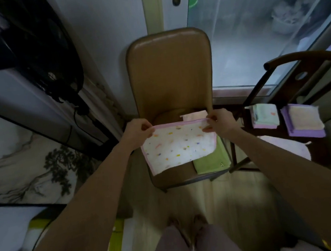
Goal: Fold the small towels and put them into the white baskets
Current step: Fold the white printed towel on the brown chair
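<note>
A small white towel (178, 145) with coloured specks and a pink border is stretched above the seat of a tan chair (169, 72). My left hand (138, 129) pinches its far left corner and my right hand (219, 121) pinches its far right corner. Under it on the seat lie a green towel (211, 161) and a pale pink towel (193, 115). To the right, two stacks of folded towels rest on a dark chair: a mint and pink stack (265, 118) and a cream stack on purple towels (304, 122). No white basket is visible.
A dark wooden armchair (291, 68) stands at the right with a pinkish cloth (288, 147) below the stacks. A glass sliding door (253, 31) is behind. A black fan (31, 43) and an ink painting (18, 160) are at the left. My legs show at the bottom.
</note>
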`<state>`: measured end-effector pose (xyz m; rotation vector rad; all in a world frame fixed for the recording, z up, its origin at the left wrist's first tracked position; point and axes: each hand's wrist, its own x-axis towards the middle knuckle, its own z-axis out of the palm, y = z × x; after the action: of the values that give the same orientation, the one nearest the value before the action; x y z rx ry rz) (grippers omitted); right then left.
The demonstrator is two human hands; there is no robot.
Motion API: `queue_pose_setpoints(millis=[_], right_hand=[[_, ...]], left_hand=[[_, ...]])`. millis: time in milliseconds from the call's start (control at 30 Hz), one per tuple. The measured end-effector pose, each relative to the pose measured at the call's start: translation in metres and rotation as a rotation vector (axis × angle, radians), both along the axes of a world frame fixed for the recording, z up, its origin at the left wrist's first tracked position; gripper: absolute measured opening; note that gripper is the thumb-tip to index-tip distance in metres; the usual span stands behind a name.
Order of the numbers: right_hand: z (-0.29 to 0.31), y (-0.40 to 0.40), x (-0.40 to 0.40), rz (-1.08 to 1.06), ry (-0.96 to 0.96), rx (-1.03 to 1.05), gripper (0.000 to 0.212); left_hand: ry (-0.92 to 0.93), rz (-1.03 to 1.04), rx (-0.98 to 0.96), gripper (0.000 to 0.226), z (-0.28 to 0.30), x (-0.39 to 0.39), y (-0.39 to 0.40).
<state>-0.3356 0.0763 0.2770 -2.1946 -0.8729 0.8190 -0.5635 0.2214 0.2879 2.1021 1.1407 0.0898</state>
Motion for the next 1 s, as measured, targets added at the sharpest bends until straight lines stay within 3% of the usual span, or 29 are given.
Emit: queue_pose_setpoints(millis=[233,467,667,800,1000], right_hand=[[-0.063,0.029,-0.013,0.132,-0.092,-0.055,0.014],[-0.097,0.037,-0.014,0.063,-0.101,0.020,0.012],[-0.162,0.000,-0.030,0.090,-0.077,-0.122,0.012],[-0.200,-0.030,-0.040,0.117,-0.077,-0.252,0.010],[-0.225,-0.060,-0.054,0.237,-0.058,-0.432,0.012]], left_hand=[[-0.006,0.087,0.036,0.015,-0.076,-0.009,0.012],[-0.113,0.163,0.066,0.014,-0.104,-0.011,0.025],[0.024,0.170,-0.114,0.001,-0.171,-0.022,-0.006],[0.208,0.084,-0.302,0.006,-0.222,-0.032,-0.038],[0.272,-0.042,-0.401,0.014,-0.259,-0.049,-0.072]])
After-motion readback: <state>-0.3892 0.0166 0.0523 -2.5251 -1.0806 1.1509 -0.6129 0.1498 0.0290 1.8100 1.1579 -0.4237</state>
